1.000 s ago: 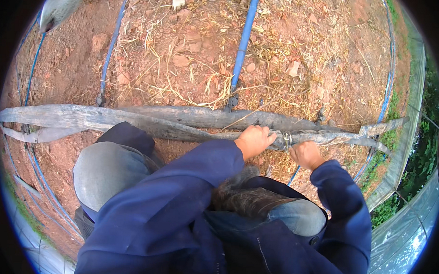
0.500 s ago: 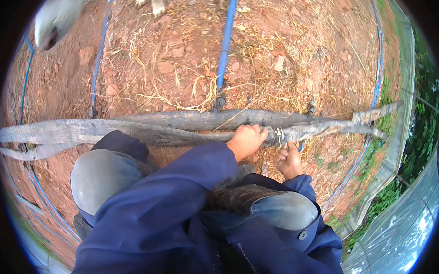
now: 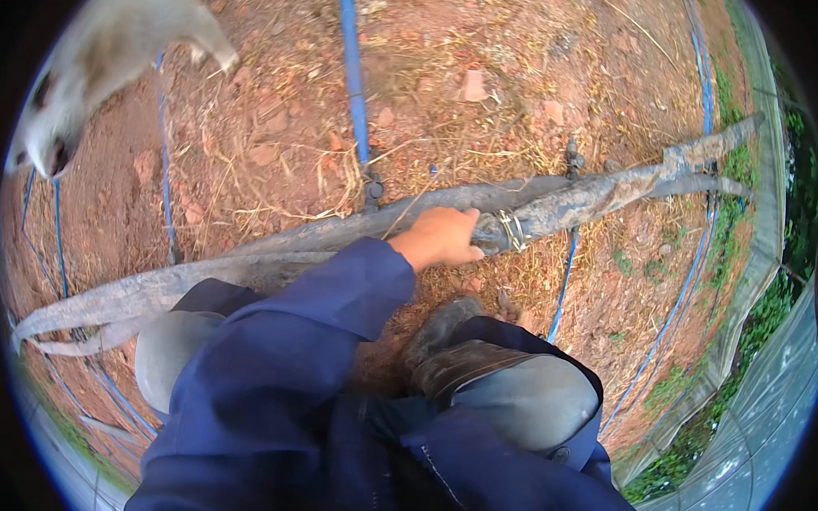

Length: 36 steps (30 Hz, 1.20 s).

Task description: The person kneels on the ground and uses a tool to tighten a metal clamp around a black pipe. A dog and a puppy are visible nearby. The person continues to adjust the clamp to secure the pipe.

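A long, flattened grey hose [image 3: 600, 201], smeared with dried mud, lies across the ground in front of my knees. Wire-like loops [image 3: 513, 232] bind it a little right of the middle. Just left of that binding, my left hand [image 3: 439, 237] is closed round the hose, its fingers curled over the near side. Another dark pipe [image 3: 392, 217] runs along the far side of the hose. I cannot see my right hand; its forearm is down by my right knee, and the hand is hidden there.
Several blue tubes, one of them thick [image 3: 352, 69], run over reddish soil with dry straw. Black fittings [image 3: 372, 193] join tubes to the dark pipe. A pale dog [image 3: 119, 43] stands at the upper left. Plastic sheeting [image 3: 737, 420] and green plants [image 3: 681, 472] border the right.
My right hand has left the wire binding and gone out of sight. My left hand stays on the hose. The view has turned, and more of the dog shows.
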Motion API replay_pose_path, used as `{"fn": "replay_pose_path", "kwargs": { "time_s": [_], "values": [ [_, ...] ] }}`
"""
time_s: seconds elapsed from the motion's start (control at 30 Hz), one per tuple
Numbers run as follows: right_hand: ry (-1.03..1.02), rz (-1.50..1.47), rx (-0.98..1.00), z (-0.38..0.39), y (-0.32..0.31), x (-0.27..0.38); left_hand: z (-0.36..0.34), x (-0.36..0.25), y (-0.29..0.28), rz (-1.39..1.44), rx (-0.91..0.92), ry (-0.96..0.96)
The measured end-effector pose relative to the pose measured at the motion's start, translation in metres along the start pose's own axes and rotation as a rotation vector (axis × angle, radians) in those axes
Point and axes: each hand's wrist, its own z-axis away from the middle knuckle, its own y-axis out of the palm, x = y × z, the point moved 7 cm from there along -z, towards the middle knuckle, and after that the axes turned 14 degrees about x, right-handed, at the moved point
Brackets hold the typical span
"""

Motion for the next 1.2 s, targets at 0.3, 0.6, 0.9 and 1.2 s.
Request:
{"fn": "replay_pose_path", "kwargs": {
  "time_s": [0.3,0.6,0.9,1.2],
  "values": [
    [-0.055,0.431,-0.167,0.014,-0.025,0.037,-0.039,0.028,0.015,0.746,0.186,0.052],
    [-0.123,0.041,0.113,-0.001,-0.052,0.037,-0.017,-0.021,0.054,1.2,0.648,0.168],
    [-0.049,-1.507,0.478,-0.02,-0.118,0.069,0.001,-0.037,-0.046,0.748,0.26,0.232],
    [-0.27,-1.137,0.932,0.004,-0.125,0.172,0.029,-0.009,-0.124,-0.087,-0.518,-0.151]
  ]
}}
